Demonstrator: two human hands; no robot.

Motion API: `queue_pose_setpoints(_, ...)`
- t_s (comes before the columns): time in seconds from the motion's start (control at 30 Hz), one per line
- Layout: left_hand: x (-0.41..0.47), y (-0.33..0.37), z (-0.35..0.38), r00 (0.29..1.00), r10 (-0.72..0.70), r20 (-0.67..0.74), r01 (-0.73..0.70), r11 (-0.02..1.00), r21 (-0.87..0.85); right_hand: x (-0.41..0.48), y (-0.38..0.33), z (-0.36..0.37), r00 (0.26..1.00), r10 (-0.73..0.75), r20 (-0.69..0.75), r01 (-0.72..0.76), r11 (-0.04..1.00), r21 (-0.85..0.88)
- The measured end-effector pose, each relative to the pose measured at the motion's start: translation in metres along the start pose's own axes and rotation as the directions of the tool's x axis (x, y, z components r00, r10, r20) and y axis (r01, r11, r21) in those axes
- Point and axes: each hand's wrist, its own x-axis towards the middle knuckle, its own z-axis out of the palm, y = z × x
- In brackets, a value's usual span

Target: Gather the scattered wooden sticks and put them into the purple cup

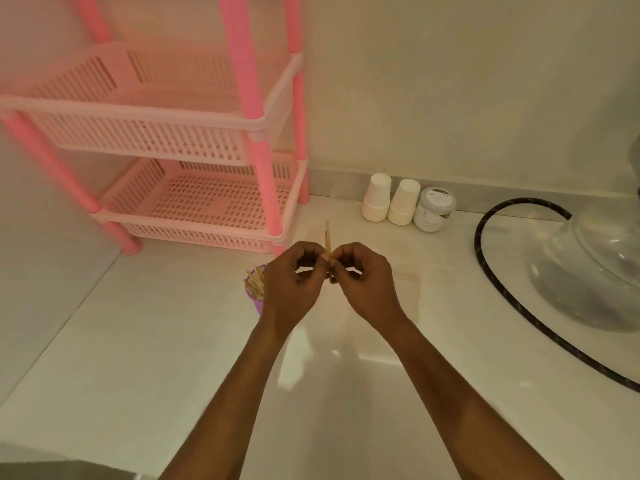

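Note:
Both hands meet above the middle of the white counter. My left hand [294,285] and my right hand [363,282] pinch a small bunch of wooden sticks [327,241] between their fingertips, and the sticks stand upright above the fingers. The purple cup [254,298] stands on the counter just left of my left hand, which hides most of it. Several wooden sticks [257,282] lean inside the cup. I see no loose sticks on the counter.
A pink plastic two-tier rack [194,140] stands at the back left. Two stacks of white paper cups [375,202] and a small lidded jar [434,209] sit by the wall. A black hose [485,265] curves round a glass bowl [595,271] at right.

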Motion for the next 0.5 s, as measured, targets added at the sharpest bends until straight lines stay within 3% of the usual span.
queue_pose_setpoints(0.2, 0.019, -0.011, -0.039, 0.996, -0.079, -0.051, 0.083, 0.993, 0.084, 0.025, -0.006, 0.036, 0.993, -0.095, 0.064, 0.097, 0.994, -0.041)
queue_pose_setpoints(0.37, 0.029, -0.029, -0.072, 0.978, -0.111, -0.178, 0.143, 0.974, 0.177, 0.04, 0.0, 0.061, 0.994, -0.107, 0.003, 0.107, 0.992, -0.066)
queue_pose_setpoints(0.5, 0.028, -0.054, -0.086, 0.965, -0.184, -0.185, 0.228, 0.94, 0.254, 0.038, 0.004, 0.077, 0.989, -0.148, -0.019, 0.145, 0.982, -0.125)
